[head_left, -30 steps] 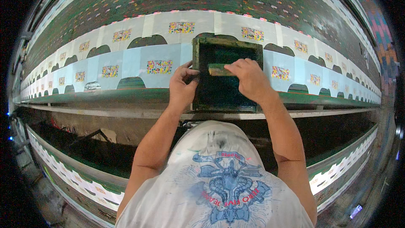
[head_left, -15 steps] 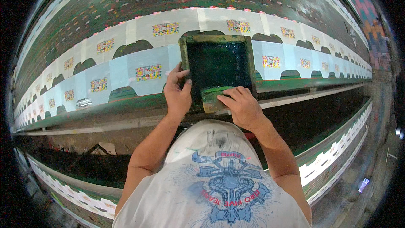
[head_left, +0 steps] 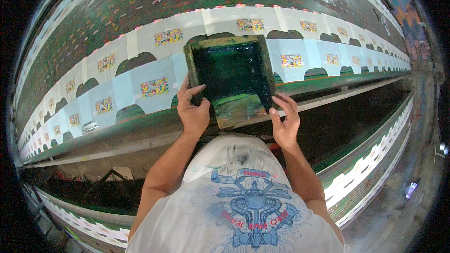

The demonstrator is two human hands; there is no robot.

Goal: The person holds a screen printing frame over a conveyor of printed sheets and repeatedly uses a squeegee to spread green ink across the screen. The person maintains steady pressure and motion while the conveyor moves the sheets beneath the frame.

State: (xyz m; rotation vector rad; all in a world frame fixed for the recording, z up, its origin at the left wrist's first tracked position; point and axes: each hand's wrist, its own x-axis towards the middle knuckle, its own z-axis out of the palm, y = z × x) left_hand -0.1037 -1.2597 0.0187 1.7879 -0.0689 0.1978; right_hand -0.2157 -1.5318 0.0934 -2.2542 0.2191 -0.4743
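Observation:
A wooden screen printing frame (head_left: 226, 40), stained dark green, is held in front of me over the printed pieces, slightly turned. Inside its lower end leans a squeegee (head_left: 240, 108), a broad flat blade smeared with green ink, its lower edge overhanging the frame's near side. My left hand (head_left: 193, 112) grips the left rail, fingers along its outer side and thumb near the lower corner. At the lower right corner, my right hand (head_left: 287, 121) holds the right rail between fingers and thumb. Neither hand is on the squeegee.
Rows of white and pale blue cut-out sheets (head_left: 126, 89) with colourful dotted prints run along the long green table (head_left: 328, 80). A pale rail (head_left: 323, 100) borders its near edge. Behind me stands another table with white pieces (head_left: 361, 185).
My right hand has let go of the squeegee and moved to the frame's right rail. The frame has turned slightly and shifted left in view.

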